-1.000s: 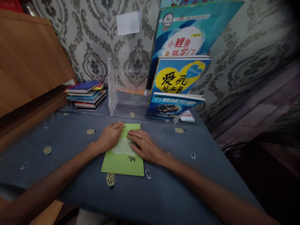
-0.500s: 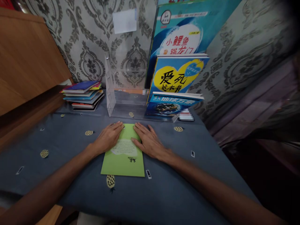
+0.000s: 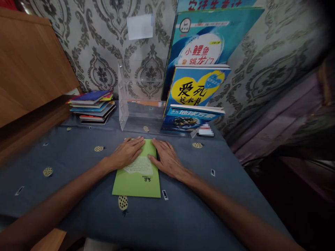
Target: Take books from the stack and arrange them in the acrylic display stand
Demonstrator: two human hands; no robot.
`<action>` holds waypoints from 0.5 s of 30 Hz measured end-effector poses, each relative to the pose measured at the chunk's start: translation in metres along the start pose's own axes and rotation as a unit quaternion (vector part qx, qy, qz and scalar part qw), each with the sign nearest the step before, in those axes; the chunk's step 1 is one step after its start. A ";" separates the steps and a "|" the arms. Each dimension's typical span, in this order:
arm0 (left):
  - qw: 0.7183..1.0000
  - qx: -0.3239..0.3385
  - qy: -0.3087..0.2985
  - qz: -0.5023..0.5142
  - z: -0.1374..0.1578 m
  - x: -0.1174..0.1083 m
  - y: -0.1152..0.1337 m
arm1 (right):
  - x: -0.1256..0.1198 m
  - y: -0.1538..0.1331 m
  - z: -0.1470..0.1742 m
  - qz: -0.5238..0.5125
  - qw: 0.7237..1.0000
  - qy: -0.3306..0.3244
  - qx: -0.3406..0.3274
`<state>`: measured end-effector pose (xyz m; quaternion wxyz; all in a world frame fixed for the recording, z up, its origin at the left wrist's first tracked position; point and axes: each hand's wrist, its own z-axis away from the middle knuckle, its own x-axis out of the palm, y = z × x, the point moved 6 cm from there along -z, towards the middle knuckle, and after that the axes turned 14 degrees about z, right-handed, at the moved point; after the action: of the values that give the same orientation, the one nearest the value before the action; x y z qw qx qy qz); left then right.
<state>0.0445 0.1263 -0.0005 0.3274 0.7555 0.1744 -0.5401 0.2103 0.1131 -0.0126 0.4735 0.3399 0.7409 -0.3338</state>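
Observation:
A green book (image 3: 136, 184) lies flat on the dark cloth, showing a pale printed patch and a small black figure. My left hand (image 3: 128, 151) rests flat across its far left part, fingers stretched out toward the middle. Along the far right edge lies my right hand (image 3: 167, 157), open, its thumb on the cover and its fingertips near the top corner. Beyond the book stands a clear acrylic rack (image 3: 121, 101). Its right side holds a blue earth book (image 3: 185, 120), a blue book with a yellow heart (image 3: 195, 83) and a teal book (image 3: 204, 35).
A stack of books (image 3: 92, 106) sits at the back left, beside a wooden cabinet (image 3: 34, 69). Patterned curtain (image 3: 102, 69) hangs behind the rack. The patterned tablecloth (image 3: 188, 212) covers the table, whose right edge slopes down toward a dark area.
My left hand has slid a little to the right over the green book, covering more of its far end. My right hand stays nearly in place. The view has tilted slightly.

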 end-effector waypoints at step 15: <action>0.999 0.040 -0.005 0.016 -0.028 0.011 0.017 | 0.008 0.029 -0.002 -0.121 0.992 0.008 0.022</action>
<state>0.0787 0.1323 0.0000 0.3065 0.7677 0.1394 -0.5452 0.2304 0.1316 -0.0244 0.4166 0.2608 0.7726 -0.4018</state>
